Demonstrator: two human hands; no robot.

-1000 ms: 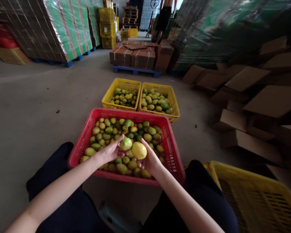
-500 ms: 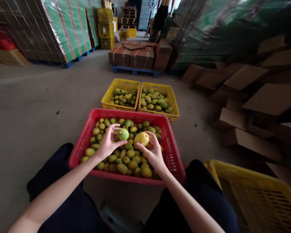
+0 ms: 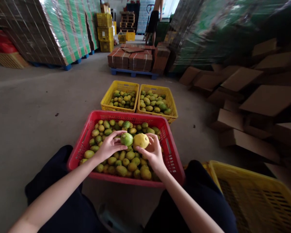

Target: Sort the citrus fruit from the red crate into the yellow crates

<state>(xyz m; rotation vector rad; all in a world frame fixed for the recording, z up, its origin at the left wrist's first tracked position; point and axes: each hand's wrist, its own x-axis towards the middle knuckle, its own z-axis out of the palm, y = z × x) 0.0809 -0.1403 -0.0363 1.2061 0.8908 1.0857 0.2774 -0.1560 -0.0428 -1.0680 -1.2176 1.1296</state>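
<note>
My left hand (image 3: 111, 146) is closed around a green lemon (image 3: 126, 139), held between thumb and fingers. In my right hand (image 3: 154, 152) is a larger yellow lemon (image 3: 141, 141) with a few dark specks. The two fruits are side by side, close together or touching, above a red crate (image 3: 126, 181). Many green-yellow lemons (image 3: 121, 171) fill the bottom of that crate, some of them hidden behind my hands and forearms.
Two yellow crates (image 3: 137, 111) with more fruit stand just beyond the red one. Another yellow crate (image 3: 247, 174) is at my right. Cardboard boxes (image 3: 249, 142) lie heaped on the right. A pallet of flat cartons (image 3: 133, 61) and a person (image 3: 153, 24) are farther back.
My left hand has moved right and slightly down, bringing the green lemon up beside the yellow one. My right hand keeps nearly the same place.
</note>
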